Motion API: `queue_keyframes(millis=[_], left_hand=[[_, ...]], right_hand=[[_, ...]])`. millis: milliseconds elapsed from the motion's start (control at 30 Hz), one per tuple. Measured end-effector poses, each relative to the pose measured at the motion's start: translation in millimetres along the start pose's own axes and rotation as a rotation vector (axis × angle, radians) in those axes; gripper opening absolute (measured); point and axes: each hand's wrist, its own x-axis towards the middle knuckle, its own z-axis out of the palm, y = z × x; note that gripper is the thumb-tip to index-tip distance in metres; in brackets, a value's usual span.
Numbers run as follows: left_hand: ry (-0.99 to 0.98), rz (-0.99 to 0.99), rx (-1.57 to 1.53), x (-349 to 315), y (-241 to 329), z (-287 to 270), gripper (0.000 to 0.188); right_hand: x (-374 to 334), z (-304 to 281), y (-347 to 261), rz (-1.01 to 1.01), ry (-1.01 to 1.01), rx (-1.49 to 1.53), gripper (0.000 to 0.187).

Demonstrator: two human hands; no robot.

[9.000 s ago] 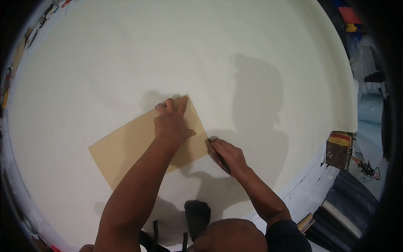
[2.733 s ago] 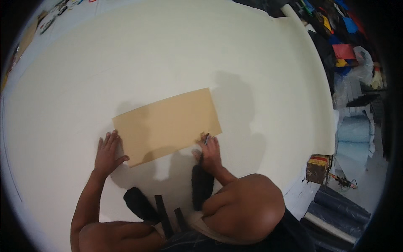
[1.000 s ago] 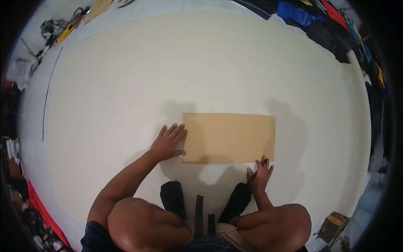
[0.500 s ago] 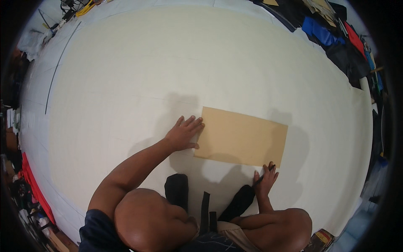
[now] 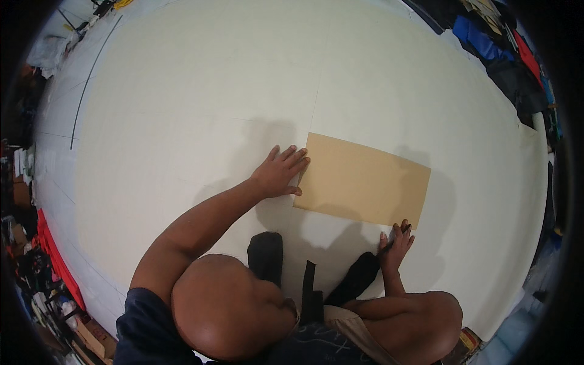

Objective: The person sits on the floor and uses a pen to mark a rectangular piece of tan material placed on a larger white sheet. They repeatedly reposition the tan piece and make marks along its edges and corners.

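A tan rectangular sheet of card (image 5: pixel 365 179) lies flat and slightly tilted on a large cream sheet (image 5: pixel 201 79). My left hand (image 5: pixel 281 173) is spread open, with its fingertips and thumb on the card's left edge. At the lower right corner of the card is my right hand (image 5: pixel 396 244). A slim dark pen (image 5: pixel 407 229) is tucked between its fingers, and the fingertips reach the card's bottom edge. The palm partly hides the pen, so I cannot make out its whole length.
My dark-socked feet (image 5: pixel 265 258) rest on the cream sheet between my arms. A long thin dark strip (image 5: pixel 91 79) lies along the left side. Black and blue folded material (image 5: pixel 480 39) is heaped at the far right; red cloth (image 5: pixel 58 261) and clutter line the left.
The whole view has shifted, so the card, hands and feet all appear a little higher and farther right. Both hands keep their places against the card.
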Motion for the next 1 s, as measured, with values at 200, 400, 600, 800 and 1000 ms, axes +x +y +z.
queue_keyframes(millis=[200,400,600,800,1000], left_hand=[[-0.062,-0.019,0.047,0.5,1.4,-1.3,0.094],[0.028,0.02,0.063,-1.6,-3.0,7.1,0.094],[-0.006,0.009,0.06,0.1,-0.8,4.7,0.094],[-0.017,0.006,0.055,2.8,0.3,4.2,0.095],[-0.017,0.0,0.023,0.3,-0.6,1.5,0.094]], right_hand=[[-2.5,2.3,3.7,0.003,-0.021,0.039,0.055],[-1.7,0.7,2.0,-0.015,-0.023,0.035,0.054],[-0.7,0.6,1.5,-0.013,-0.015,0.026,0.054],[-1.3,2.3,6.6,-0.033,-0.004,-0.011,0.05],[-1.2,4.7,6.9,-0.043,-0.007,-0.015,0.053]])
